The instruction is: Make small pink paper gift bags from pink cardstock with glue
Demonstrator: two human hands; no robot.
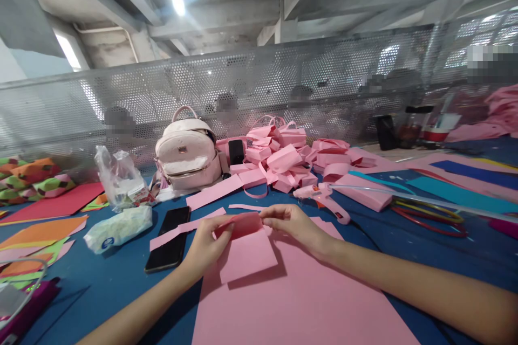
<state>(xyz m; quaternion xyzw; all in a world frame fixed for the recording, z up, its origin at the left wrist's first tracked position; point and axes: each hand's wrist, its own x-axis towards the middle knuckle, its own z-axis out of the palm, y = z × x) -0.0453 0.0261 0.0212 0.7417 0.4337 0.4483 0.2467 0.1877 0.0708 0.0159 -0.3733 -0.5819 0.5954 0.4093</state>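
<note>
My left hand (207, 243) pinches the left side of a folded piece of pink paper (249, 259), thumb in front. Its upper part folds over, and the lower flap hangs down toward me. At the top right corner, the fingertips of my right hand (293, 226) are closed on the same paper. Beneath it lies a large pink sheet (299, 307), shaded by the held piece. A narrow pink paper strip (184, 228) lies by my left hand, across a black phone (167, 248). Beyond my right hand rests a pink glue gun (324, 198).
Behind are a pale pink backpack (188, 148), a pile of pink paper boxes (279, 156) and a perforated metal screen (259, 81). A tissue pack (119, 229) and coloured paper sheets (36, 234) lie left. Wire rings (429, 218) and blue strips (465, 194) lie right.
</note>
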